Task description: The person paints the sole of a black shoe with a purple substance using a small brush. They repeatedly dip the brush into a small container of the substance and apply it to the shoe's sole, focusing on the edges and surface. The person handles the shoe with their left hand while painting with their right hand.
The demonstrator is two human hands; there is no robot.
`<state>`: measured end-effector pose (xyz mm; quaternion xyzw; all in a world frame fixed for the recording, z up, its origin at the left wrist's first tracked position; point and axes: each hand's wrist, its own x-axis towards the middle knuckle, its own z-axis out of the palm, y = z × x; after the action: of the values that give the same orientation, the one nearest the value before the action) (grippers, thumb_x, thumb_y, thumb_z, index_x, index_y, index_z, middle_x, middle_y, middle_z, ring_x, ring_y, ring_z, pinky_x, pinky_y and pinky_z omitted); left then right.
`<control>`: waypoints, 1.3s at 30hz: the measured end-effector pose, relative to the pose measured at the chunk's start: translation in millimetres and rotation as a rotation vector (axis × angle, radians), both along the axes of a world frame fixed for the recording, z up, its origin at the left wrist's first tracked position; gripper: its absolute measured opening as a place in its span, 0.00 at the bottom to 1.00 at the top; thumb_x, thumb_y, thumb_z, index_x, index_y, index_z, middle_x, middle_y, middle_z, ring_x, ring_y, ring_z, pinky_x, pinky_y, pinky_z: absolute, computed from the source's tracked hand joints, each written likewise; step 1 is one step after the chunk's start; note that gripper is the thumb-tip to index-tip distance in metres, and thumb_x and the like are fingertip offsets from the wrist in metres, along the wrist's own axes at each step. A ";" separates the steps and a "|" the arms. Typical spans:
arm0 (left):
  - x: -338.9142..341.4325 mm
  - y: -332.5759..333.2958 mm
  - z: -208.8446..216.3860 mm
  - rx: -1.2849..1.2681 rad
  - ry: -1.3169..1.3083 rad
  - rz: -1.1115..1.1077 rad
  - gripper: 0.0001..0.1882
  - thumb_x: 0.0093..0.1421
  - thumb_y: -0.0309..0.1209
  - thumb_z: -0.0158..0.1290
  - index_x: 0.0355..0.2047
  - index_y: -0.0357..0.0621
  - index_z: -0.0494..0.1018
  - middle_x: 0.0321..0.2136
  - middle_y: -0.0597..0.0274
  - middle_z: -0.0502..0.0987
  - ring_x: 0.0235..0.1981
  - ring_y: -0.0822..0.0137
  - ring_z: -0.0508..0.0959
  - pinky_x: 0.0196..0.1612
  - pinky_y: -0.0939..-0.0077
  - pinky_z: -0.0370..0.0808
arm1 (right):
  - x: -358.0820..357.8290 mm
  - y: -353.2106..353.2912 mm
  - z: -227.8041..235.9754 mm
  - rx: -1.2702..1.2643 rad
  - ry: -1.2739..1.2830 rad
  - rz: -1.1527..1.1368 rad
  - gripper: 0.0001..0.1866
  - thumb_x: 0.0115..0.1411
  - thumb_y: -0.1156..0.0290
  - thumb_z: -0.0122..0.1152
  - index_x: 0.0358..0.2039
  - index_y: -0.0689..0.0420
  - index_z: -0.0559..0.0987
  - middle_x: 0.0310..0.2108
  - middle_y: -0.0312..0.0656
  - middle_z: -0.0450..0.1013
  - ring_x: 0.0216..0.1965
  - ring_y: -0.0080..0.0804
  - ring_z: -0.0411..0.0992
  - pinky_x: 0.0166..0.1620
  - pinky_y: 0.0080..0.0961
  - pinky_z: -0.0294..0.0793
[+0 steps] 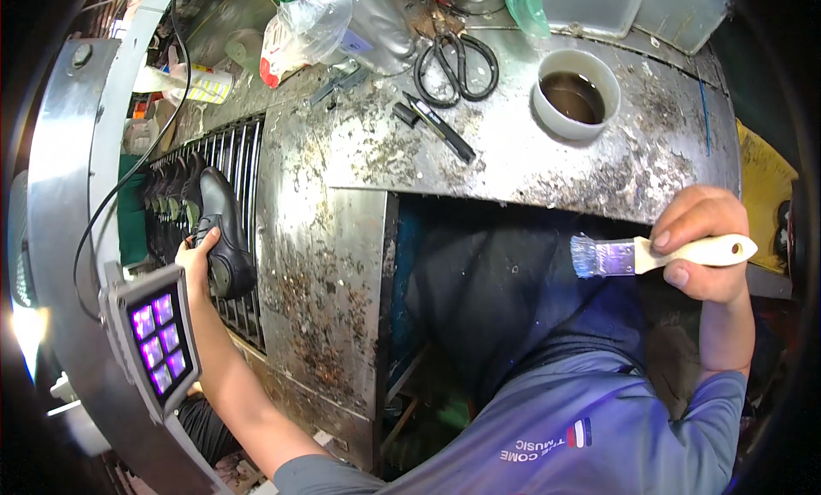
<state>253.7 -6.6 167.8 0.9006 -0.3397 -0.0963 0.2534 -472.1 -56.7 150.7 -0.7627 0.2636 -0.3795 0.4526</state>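
Out to the left, my left hand (198,254) is closed around the side of a black lace-up shoe (224,221), over a rack of metal bars. The shoe's toe points away from me. At the right, my right hand (705,238) pinches the pale wooden handle of a paintbrush (614,256) between thumb and fingers. Its bluish bristles point left, above my lap and just off the near edge of the metal table. Beyond the brush stands a white bowl (576,95) with dark brown liquid in it.
Scissors (456,67) and a black marker (440,129) lie on the stained metal table (325,264). Behind them stands a clear plastic jar (372,29). More dark shoes (175,187) line the barred rack (248,153). A lamp with purple lights (158,343) hangs near my left forearm.
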 end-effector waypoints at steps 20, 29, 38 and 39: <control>-29.5 -58.1 -65.3 -0.039 -0.792 -0.166 0.41 0.61 0.51 0.62 0.65 0.36 0.66 0.62 0.41 0.71 0.63 0.46 0.71 0.65 0.58 0.67 | 20.0 3.9 -10.0 -0.047 0.032 -0.104 0.12 0.53 0.73 0.74 0.39 0.59 0.87 0.36 0.44 0.83 0.34 0.35 0.82 0.39 0.29 0.80; -246.5 57.8 -53.4 -0.339 -0.657 -0.740 0.21 0.61 0.35 0.64 0.50 0.34 0.78 0.45 0.47 0.83 0.47 0.49 0.82 0.52 0.59 0.77 | -92.1 47.2 -13.4 -0.083 -0.032 -0.499 0.16 0.64 0.75 0.67 0.52 0.65 0.81 0.42 0.45 0.83 0.42 0.28 0.83 0.40 0.22 0.81; -352.7 121.5 -54.7 -0.211 -0.580 -0.970 0.17 0.62 0.35 0.62 0.47 0.36 0.80 0.47 0.45 0.82 0.48 0.46 0.81 0.59 0.52 0.73 | -357.8 59.4 -75.3 -0.390 1.024 -1.308 0.13 0.67 0.67 0.59 0.51 0.53 0.81 0.39 0.44 0.82 0.37 0.39 0.82 0.39 0.35 0.81; -361.7 126.1 -55.0 -0.218 -0.558 -0.973 0.16 0.63 0.35 0.62 0.47 0.37 0.80 0.47 0.46 0.82 0.49 0.46 0.80 0.60 0.52 0.72 | -382.0 62.7 -84.9 -0.345 1.168 -1.207 0.14 0.66 0.67 0.58 0.51 0.50 0.81 0.38 0.42 0.82 0.39 0.40 0.81 0.40 0.36 0.80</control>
<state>-108.0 119.6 112.9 0.6006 -0.7772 0.0751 0.1723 -854.1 6.1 65.8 -0.6231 0.7538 -0.1366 -0.1579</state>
